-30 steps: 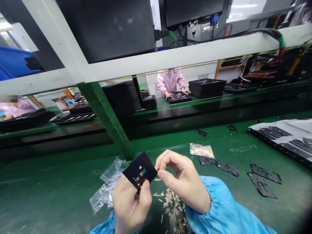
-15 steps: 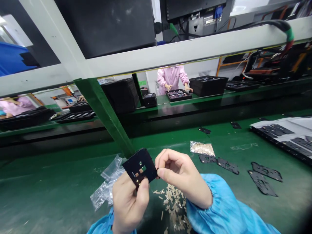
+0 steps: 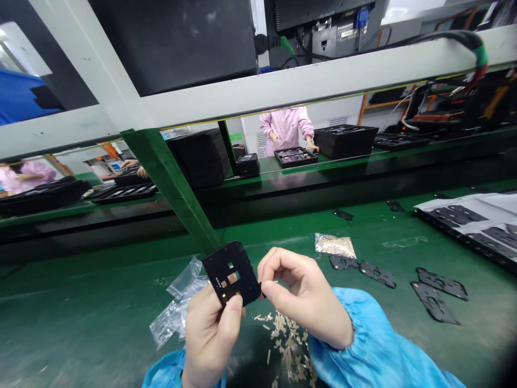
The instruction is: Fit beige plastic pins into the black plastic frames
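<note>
A thin black plate (image 3: 246, 264) with small square cut-outs is tilted up in front of me. My left hand (image 3: 212, 331) grips its lower left part, thumb on the face and fingers behind. At the plate's right edge, my right hand (image 3: 299, 293) is closed in a pinch of thumb and forefinger. A tiny dark bit shows at those fingertips; whether it is the plate's corner or a separate piece I cannot tell. Below the hands lies a scatter of small tan pieces (image 3: 288, 342). Crumpled clear plastic bags (image 3: 173, 318) are beside my left hand.
A clear bag of tan pieces (image 3: 335, 246) and several loose black plates (image 3: 377, 274) lie to the right. Further right is a tray (image 3: 504, 207) of similar plates. A green post (image 3: 169, 188) rises left of centre. Across the bench, a person in pink (image 3: 286, 129) handles a black tray (image 3: 296, 157).
The held plate has turned slightly more upright, and my left hand has shifted a little left. Small black parts at the back have slid slightly right. My right hand keeps its pinch.
</note>
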{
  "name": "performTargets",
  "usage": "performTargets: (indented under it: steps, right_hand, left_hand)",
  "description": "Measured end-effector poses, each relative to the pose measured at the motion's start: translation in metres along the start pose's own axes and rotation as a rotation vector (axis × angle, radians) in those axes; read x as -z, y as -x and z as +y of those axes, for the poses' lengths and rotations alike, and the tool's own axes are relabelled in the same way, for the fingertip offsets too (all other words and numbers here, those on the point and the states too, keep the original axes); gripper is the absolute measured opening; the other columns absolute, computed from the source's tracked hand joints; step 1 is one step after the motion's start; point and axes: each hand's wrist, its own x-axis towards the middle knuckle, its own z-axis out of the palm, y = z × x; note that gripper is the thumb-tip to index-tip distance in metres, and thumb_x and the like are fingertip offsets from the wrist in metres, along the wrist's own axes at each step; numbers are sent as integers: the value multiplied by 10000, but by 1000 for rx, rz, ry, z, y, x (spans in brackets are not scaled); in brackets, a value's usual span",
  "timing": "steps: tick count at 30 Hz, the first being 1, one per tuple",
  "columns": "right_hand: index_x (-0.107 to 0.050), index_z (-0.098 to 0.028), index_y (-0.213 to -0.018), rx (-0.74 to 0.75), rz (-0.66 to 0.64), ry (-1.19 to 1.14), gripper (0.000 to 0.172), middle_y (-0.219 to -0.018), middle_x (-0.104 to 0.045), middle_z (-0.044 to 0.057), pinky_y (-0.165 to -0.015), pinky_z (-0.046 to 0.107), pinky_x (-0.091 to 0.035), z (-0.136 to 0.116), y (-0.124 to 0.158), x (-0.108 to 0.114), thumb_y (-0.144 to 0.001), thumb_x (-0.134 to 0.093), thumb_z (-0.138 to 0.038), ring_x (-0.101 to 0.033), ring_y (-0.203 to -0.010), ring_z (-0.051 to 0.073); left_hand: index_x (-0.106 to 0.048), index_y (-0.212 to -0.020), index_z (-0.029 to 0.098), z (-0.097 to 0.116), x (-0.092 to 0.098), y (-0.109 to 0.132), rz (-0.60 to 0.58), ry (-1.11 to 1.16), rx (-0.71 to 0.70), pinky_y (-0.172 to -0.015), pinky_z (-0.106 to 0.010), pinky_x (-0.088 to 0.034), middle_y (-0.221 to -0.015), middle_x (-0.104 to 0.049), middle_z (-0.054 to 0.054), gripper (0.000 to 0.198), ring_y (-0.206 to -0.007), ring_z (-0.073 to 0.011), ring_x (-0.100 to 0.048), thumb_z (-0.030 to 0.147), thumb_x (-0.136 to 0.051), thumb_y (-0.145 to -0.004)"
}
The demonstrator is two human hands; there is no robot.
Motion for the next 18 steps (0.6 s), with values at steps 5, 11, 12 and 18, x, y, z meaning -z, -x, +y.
performTargets:
  steps: [5, 11, 12, 18]
  right_hand:
    - [-470, -180, -623, -25, 13, -35, 99, -626, -507, -12, -545, 232, -408, 1, 1, -2, -693, -531, -145, -480, -578, 105]
    - [-457, -184, -626, -79, -17, -126, 110, -635, -503, -17, -526, 220, -406, 3, 1, -2, -680, -543, -141, -477, -568, 94]
    - [-454, -185, -625, -97, -22, -146, 117, -635, -502, -17, -517, 218, -404, 3, 1, -2, -680, -553, -158, -477, -562, 93]
    - [-452, -181, -627, -147, -20, -221, 151, -634, -495, -21, -517, 223, -402, 0, 1, -2, -685, -588, -212, -478, -543, 88]
  left_hand:
    - [-557, -497, 185, 0, -1, 2, -11, 54, 97, -445, -264, -355, -487, -507, -3, 369, -452, -129, -454, 311, -474, -834]
    - [-554, -467, 193, -1, -2, 3, 12, 76, 173, -444, -285, -380, -472, -517, -16, 396, -444, -144, -458, 394, -490, -801]
    - [-559, -467, 193, -1, -2, 2, 14, 81, 179, -448, -289, -386, -474, -523, -19, 397, -448, -147, -463, 403, -493, -797]
    - [-602, -506, 185, 0, -4, -3, -19, 130, 217, -488, -314, -419, -505, -567, -55, 427, -508, -185, -510, 503, -498, -771]
